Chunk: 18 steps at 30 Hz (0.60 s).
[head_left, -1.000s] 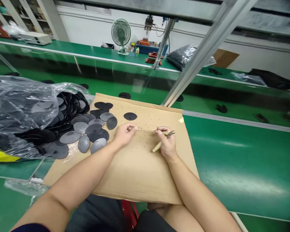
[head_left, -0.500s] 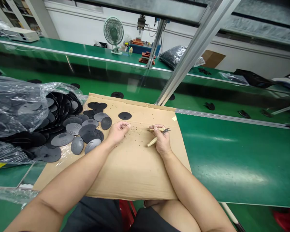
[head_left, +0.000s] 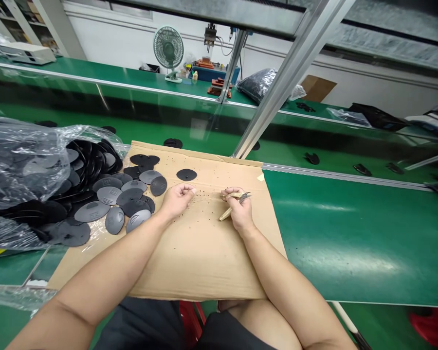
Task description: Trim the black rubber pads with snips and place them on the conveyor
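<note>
My right hand (head_left: 239, 210) rests on a brown cardboard sheet (head_left: 200, 248) and is closed on small cutting pliers (head_left: 234, 202) with tan handles, jaws pointing right. My left hand (head_left: 177, 199) lies a little to the left on the cardboard, fingers curled into a loose fist; whether anything is inside I cannot make out. Just left of it lies a heap of dark oval plastic discs (head_left: 126, 197). One single disc (head_left: 187, 174) sits apart beyond my hands. Tiny black specks dot the cardboard.
A clear plastic bag (head_left: 29, 165) full of more dark discs spills open at the left. Green conveyor belt (head_left: 350, 233) runs to the right and behind. A slanted metal post (head_left: 277, 92) rises behind the cardboard. A small fan (head_left: 168, 48) stands far back.
My hands have kept their pose on the cardboard. The view has shifted slightly, so everything sits a little further left and up in the picture.
</note>
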Each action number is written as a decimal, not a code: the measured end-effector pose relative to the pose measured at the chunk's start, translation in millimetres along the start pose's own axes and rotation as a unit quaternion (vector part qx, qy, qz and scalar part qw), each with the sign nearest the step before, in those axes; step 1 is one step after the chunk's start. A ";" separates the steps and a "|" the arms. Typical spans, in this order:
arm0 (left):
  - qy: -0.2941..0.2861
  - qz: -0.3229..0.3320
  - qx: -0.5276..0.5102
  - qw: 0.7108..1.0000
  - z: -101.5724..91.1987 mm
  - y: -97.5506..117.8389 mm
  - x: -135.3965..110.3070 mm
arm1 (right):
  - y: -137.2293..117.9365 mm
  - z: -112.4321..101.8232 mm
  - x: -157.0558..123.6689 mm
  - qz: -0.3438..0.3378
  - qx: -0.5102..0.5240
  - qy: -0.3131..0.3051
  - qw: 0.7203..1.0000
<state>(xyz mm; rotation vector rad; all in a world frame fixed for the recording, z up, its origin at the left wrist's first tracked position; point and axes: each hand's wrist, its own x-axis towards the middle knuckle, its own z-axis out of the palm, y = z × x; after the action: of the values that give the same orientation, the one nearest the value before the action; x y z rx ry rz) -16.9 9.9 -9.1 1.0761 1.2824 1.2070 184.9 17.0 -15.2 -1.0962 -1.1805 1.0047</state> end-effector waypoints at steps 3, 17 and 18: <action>0.000 0.002 0.001 1.000 0.1 1.8 -0.8 | 2.3 0.3 -0.7 -0.009 0.003 -0.008 1.000; 0.002 -0.002 0.010 1.000 0.6 4.4 -1.5 | 4.7 -2.3 3.4 -0.003 0.024 0.020 0.999; 0.002 -0.001 0.010 1.000 0.5 4.2 -1.5 | 5.1 -2.0 3.8 -0.007 0.010 0.020 1.000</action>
<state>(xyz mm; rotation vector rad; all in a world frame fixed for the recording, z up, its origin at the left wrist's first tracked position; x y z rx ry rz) -16.5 8.9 -4.8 1.0886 1.3007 1.1973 187.2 21.4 -19.6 -1.0865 -1.1421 0.9766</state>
